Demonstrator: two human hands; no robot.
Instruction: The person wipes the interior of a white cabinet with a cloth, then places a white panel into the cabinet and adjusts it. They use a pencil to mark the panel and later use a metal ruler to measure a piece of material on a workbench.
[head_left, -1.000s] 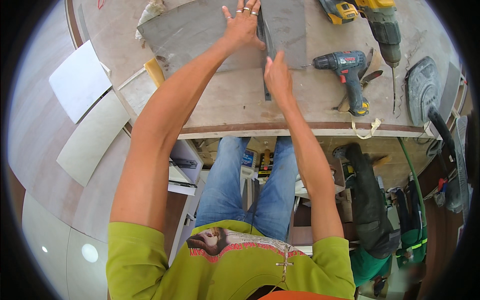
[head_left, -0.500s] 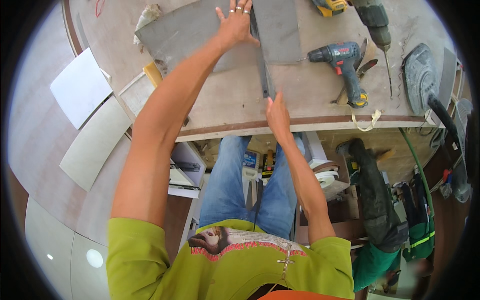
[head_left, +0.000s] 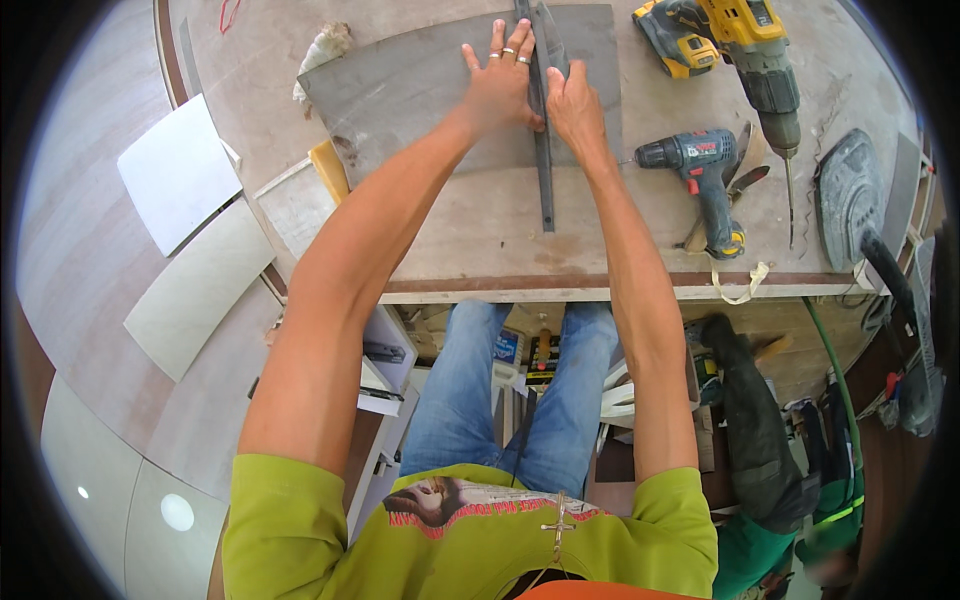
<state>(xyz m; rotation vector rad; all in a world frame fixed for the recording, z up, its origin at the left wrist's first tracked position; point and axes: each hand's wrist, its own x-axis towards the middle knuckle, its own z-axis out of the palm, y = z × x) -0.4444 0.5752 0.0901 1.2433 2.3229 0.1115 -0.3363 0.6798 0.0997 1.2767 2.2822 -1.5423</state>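
Observation:
A dark grey flat sheet (head_left: 400, 95) lies on the workbench. Across it, pointing away from me, runs a narrow dark metal straightedge (head_left: 546, 190), its near end reaching past the sheet. My left hand (head_left: 500, 88) presses flat on the sheet and the straightedge, fingers spread. Just right of the straightedge, my right hand (head_left: 578, 115) is closed around a thin grey blade-like tool (head_left: 551, 40), whose pointed end shows beyond my fingers. The tool's handle is hidden in my grip, and I cannot tell its exact kind.
To the right lie a blue-grey drill (head_left: 700, 155), a larger yellow drill (head_left: 765, 70) and a dusty grey suction-cup-like tool (head_left: 845, 200). A yellow block (head_left: 328, 172) and pale panels (head_left: 180, 175) are at left. Another person's dark-trousered leg (head_left: 755, 400) shows below the bench.
My right hand has moved away from me, from the straightedge's near end up onto the sheet, with the blade-like tool. My left hand stays spread on the straightedge. The view has shifted slightly.

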